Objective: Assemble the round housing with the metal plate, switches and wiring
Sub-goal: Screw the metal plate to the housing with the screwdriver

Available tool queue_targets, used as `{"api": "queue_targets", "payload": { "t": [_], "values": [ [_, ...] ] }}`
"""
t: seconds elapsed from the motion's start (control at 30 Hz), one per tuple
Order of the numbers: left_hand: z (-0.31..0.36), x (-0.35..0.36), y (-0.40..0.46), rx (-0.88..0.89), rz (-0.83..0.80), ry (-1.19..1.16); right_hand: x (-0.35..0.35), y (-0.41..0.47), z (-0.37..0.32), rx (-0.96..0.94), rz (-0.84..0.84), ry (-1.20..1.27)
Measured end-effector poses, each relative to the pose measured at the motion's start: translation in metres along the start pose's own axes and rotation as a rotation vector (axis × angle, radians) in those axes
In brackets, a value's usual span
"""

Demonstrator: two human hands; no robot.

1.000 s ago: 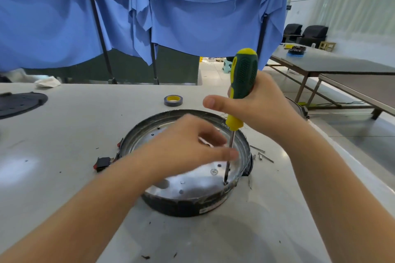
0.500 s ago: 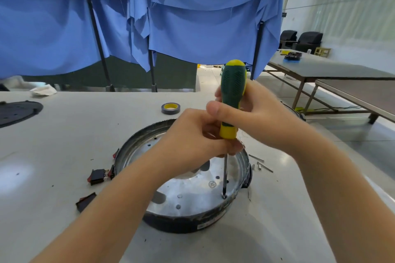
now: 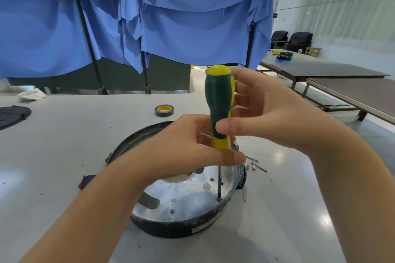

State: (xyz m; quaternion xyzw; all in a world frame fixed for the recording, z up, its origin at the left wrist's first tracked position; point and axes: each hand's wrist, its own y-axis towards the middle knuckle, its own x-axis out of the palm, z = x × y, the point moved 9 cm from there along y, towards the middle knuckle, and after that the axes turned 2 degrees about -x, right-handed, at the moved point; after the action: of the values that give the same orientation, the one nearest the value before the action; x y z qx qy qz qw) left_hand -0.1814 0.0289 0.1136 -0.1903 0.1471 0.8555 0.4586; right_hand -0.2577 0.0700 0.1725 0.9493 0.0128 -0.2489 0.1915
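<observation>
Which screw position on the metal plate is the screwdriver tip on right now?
The one at the plate's near-right edge, beside the housing wall: the screwdriver tip sits there. The cross-head screw further in and the two small studs toward the front stand untouched.

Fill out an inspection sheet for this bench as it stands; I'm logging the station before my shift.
Surface: pale table, dark specks scattered on it.
Job's things: round housing with the metal plate inside; screwdriver upright, tip at the plate's near-right edge; a red-and-black switch left of the housing.
Clutter: tape roll behind the housing; loose screws to its right; dark disc and white rag far left.
Hands: right hand holds the screwdriver handle; left hand pinches it at the handle's base.
Cables: nothing seen clearly.
Surroundings: blue cloth hung on poles; dark tables and chairs to the right.
</observation>
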Motion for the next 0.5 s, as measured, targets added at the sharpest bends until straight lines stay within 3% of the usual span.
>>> {"api": "queue_targets", "payload": {
  "t": [0.3, 0.5],
  "values": [
    [0.012, -0.02, -0.007, 0.04, 0.319, -0.048, -0.016, -0.004, -0.004, 0.051, 0.227, -0.351],
    [0.013, -0.018, -0.007, 0.019, 0.242, -0.018, -0.012, -0.005, -0.003, 0.029, 0.186, -0.23]
  ]
}}
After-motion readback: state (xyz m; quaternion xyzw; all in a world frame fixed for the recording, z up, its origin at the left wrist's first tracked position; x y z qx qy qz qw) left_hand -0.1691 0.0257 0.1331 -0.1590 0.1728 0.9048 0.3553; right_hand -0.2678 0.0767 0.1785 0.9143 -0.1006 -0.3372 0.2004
